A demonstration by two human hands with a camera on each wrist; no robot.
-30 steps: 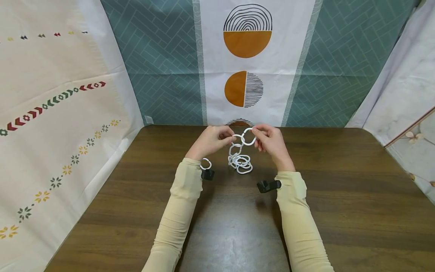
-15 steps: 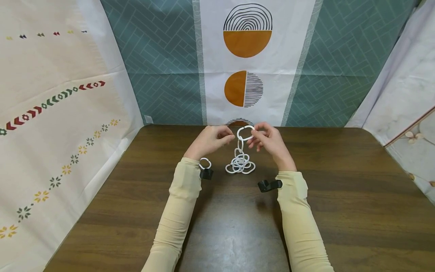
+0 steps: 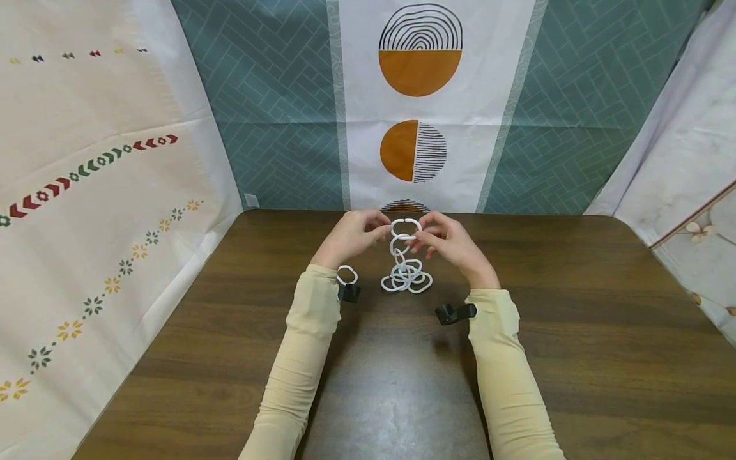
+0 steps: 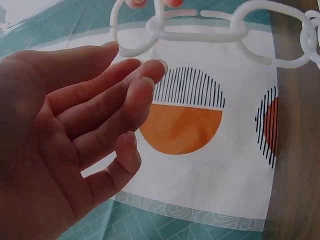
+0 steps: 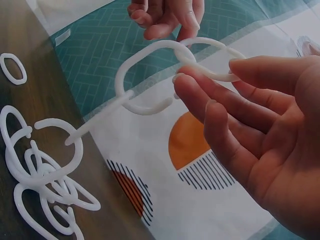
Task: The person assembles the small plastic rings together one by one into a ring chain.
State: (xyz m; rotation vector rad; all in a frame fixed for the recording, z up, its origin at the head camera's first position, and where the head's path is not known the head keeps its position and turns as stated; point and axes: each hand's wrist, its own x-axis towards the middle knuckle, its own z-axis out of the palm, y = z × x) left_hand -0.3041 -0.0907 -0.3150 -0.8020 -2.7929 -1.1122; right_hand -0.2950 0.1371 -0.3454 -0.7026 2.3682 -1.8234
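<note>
In the head view, my right hand pinches the top white plastic link of a chain between thumb and fingers. This link is C-shaped, with a small gap in its side. More links hang from it, down to a heap of chain links on the table. My left hand is raised just left of the held link, fingers loosely bent. Nothing shows between its fingers in the left wrist view; whether a fingertip brushes the link cannot be told. A single loose link lies by my left wrist.
The brown wooden table reaches back to a teal and white patterned cloth. Another cloth hangs along the left side, and a pale one on the right. Each wrist wears a black camera mount.
My left hand has let go of the link it pinched one second ago. My right hand has swung the top link leftward, close to the left fingers, and the chain now hangs below it.
</note>
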